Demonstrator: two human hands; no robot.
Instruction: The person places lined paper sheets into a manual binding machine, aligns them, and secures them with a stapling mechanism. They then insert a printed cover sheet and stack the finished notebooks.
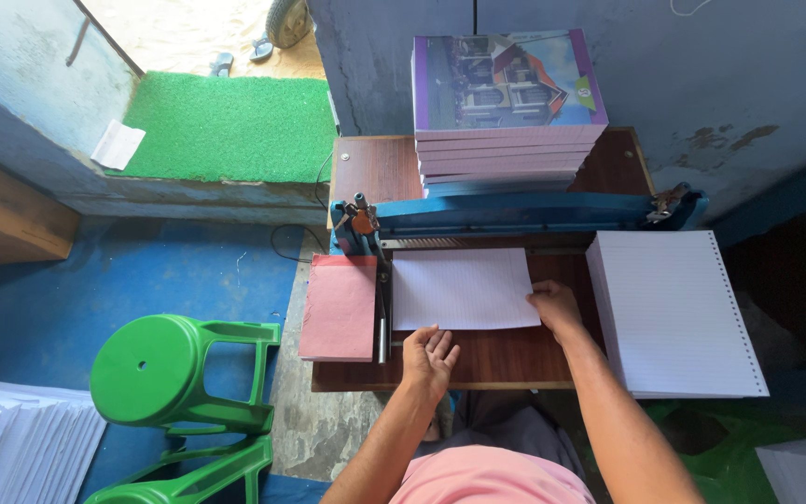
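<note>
Lined sheets (462,288) lie flat on brown table (515,359), under blue machine (515,213). Left hand (428,354) open, touching bottom edge. Right hand (552,304) presses right corner, grip hard to see. Keep edges even, hold steady.

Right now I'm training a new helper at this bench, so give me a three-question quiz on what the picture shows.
1. True or false: the right hand rests on the right edge of the lined sheet.
2. What lies left of the lined sheet? A) a pink pad B) a green stool C) a stack of books
3. Fill in: the tall pile of lined paper lies to the ___ of the right hand.

Key
1. True.
2. A, the pink pad; the green stool stands on the floor and the stack of books lies behind the blue cutter.
3. Right.
</note>
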